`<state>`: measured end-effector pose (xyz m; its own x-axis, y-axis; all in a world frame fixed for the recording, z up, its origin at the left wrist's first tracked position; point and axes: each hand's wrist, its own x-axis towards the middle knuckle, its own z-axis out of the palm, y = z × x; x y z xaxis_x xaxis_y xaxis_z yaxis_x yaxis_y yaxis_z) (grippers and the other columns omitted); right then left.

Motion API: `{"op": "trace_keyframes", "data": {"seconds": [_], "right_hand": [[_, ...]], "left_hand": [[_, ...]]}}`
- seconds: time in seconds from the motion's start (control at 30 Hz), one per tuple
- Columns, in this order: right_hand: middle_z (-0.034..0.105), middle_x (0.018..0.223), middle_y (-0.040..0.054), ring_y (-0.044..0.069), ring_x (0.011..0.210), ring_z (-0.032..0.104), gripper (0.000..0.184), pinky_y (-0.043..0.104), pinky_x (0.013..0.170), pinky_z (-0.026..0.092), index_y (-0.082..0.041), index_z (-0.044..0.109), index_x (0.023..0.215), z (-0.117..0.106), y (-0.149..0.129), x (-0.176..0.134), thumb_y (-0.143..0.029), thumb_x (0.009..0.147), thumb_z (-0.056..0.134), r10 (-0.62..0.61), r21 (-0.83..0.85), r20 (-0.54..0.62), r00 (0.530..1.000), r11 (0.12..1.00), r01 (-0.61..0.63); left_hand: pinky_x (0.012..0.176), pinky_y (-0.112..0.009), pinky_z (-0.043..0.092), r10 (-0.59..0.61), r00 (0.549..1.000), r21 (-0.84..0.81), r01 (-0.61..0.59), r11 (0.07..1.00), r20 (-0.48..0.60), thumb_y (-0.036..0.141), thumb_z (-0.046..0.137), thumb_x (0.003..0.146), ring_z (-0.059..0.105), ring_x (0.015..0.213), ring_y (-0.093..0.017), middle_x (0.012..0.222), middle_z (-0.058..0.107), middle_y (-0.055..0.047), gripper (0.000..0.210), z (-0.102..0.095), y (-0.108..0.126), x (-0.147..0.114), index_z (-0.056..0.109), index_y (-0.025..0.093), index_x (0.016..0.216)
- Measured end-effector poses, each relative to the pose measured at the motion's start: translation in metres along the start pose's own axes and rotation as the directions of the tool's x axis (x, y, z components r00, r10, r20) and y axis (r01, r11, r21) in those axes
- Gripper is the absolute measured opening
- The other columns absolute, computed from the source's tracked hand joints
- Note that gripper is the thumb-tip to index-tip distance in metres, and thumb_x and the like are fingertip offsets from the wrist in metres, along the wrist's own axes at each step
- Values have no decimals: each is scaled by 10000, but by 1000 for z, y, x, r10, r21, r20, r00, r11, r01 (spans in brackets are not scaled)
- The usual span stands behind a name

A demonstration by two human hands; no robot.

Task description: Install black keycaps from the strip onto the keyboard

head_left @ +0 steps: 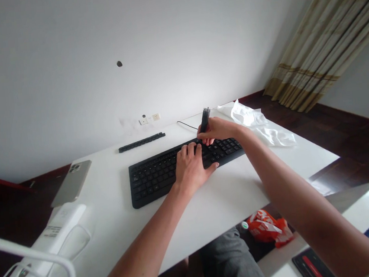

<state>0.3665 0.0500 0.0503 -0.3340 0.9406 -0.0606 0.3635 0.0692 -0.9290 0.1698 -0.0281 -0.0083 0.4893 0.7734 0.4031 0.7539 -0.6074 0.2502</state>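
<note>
Head view: listed black keyboard flat on white counter, with black segmented strip just beyond and phone to the left. Recorded left hand resting across keyboard, grip wide; recorded right hand with grip narrow, holding dark slender object nearly upright at keyboard's far edge.

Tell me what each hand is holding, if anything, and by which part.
The right hand grips a dark brush-like tool below its exposed upper end; its lower end is hidden. The left hand lies spread on the keyboard, holding nothing.
</note>
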Motion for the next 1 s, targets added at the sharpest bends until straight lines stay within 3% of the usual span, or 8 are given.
{"op": "trace_keyframes", "data": {"seconds": [0.2, 0.43, 0.7, 1.0], "right_hand": [[736, 632, 63, 189, 547, 708, 142, 255, 462, 579, -156, 757, 737, -5, 7, 5, -250, 781, 854, -17, -103, 76, 997, 994, 25], [783, 743, 65, 202, 694, 764, 309, 279, 660, 662, -160, 732, 830, -6, 11, 7, -420, 755, 878, 162, -93, 137, 977, 984, -150], [759, 657, 49, 243, 667, 766, 171, 336, 642, 658, -199, 692, 719, 5, 6, 7, -310, 805, 791, 151, -251, 28, 988, 958, -140], [732, 618, 41, 210, 610, 736, 164, 296, 587, 616, -187, 668, 672, 7, -1, 5, -239, 820, 716, 96, -275, 1, 995, 957, -92]], "left_hand": [[1024, -539, 446, -14, 1000, 0, 14, 1000, 7, 638, 704, 851, 509, 1216, -388, 1316, 590, -183, 710, 0, 1, 0, 584, 149, 1352], [1023, -480, 442, -29, 1000, 79, 28, 996, 9, 651, 668, 878, 516, 1194, -344, 1294, 602, -153, 673, -4, 3, -2, 595, 161, 1333], [1032, -461, 443, -42, 999, 63, 41, 997, 6, 678, 683, 853, 528, 1183, -334, 1309, 598, -155, 734, -4, 3, -2, 578, 150, 1352], [1043, -464, 434, -32, 999, 72, 32, 997, 0, 674, 671, 865, 524, 1197, -337, 1322, 592, -165, 764, -2, 3, -1, 547, 144, 1402]]}}
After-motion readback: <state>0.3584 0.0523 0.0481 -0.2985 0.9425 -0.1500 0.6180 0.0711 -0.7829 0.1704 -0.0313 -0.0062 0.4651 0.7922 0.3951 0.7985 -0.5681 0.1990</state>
